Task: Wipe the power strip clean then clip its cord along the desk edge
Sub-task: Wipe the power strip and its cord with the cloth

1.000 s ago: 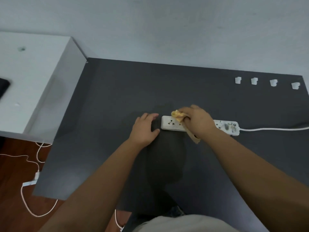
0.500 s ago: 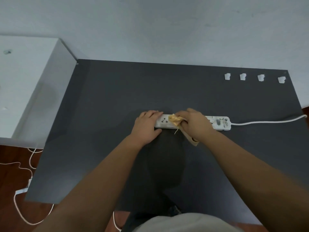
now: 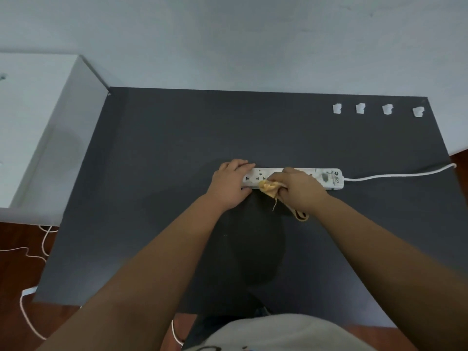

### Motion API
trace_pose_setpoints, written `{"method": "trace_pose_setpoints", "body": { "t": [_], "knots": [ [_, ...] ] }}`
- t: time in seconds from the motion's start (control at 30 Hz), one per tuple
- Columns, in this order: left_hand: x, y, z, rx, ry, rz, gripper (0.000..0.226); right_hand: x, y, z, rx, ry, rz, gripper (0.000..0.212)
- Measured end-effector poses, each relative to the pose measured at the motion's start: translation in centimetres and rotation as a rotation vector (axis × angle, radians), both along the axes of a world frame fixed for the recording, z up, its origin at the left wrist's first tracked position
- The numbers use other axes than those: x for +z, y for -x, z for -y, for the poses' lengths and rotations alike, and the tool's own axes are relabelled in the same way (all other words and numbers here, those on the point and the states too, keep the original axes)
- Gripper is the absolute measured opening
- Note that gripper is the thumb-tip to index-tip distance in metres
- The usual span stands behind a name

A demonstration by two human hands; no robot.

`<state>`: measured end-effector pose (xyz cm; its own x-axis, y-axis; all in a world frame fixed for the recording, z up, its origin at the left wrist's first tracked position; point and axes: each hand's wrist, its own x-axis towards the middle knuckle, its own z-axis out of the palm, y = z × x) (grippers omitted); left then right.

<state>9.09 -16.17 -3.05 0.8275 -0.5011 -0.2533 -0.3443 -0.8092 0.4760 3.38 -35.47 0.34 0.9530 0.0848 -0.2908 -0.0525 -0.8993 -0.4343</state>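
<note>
A white power strip (image 3: 326, 177) lies across the middle of the dark grey desk (image 3: 177, 138). Its white cord (image 3: 395, 174) runs right, off the desk's right edge. My left hand (image 3: 231, 182) grips the strip's left end, fingers over the top. My right hand (image 3: 300, 190) holds a crumpled yellow cloth (image 3: 268, 187) pressed on the strip's front edge near the middle. A tail of the cloth hangs out below my wrist. Several white cord clips (image 3: 361, 108) sit in a row near the desk's far right edge.
A white cabinet (image 3: 38, 127) stands against the desk's left side. White cables (image 3: 30, 252) lie on the wooden floor at the lower left. A pale wall runs behind the desk.
My left hand moved onto the strip's left end and now grips it. My right hand with the cloth slid left along the strip toward its front edge.
</note>
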Motion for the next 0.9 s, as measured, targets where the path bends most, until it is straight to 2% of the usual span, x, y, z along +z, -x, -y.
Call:
{"method": "trace_pose_setpoints", "body": {
  "t": [0.13,0.2,0.27,0.4,0.53,0.67,0.7,0.77,0.8,0.83,0.9],
  "knots": [
    [0.0,-0.1,0.3,-0.038,-0.031,-0.037,0.078,-0.2,-0.7,1.2,-0.227,-0.002,0.083,0.035],
    [-0.1,0.1,0.3,-0.044,-0.013,-0.049,0.079,-0.2,-0.3,0.4,-0.085,0.008,-0.003,0.036],
    [-0.1,0.1,0.0,-0.035,0.031,-0.058,0.080,0.0,0.1,-0.2,0.035,-0.023,-0.008,0.035],
    [-0.1,-0.2,-0.8,0.011,0.041,-0.061,0.080,-0.3,-0.7,-0.1,-0.176,-0.067,0.114,0.037],
    [-0.4,-0.2,-1.3,0.014,0.044,-0.061,0.078,-0.2,-0.3,-1.6,0.047,-0.018,0.011,0.038],
    [-0.3,-0.4,-1.6,0.029,0.033,-0.048,0.077,-0.5,-1.5,-0.3,-0.165,-0.076,0.124,0.040],
    [-0.2,-0.3,-1.6,0.028,0.033,-0.053,0.077,-0.5,-1.5,-0.5,-0.139,-0.040,0.079,0.040],
    [-0.1,-0.3,-1.5,0.018,0.033,-0.064,0.077,-0.7,-0.9,-1.2,0.041,0.023,-0.023,0.040],
    [-0.1,-0.3,-1.5,0.017,0.032,-0.068,0.077,-0.6,-0.6,-1.4,0.103,0.006,-0.019,0.040],
    [0.0,-0.4,-1.5,0.019,0.033,-0.068,0.077,-0.4,-0.7,-1.4,0.098,-0.024,0.006,0.039],
    [-0.1,-0.4,-1.6,0.029,0.046,-0.059,0.076,-0.5,-1.4,-0.8,-0.079,-0.110,0.119,0.039]
  ]
}}
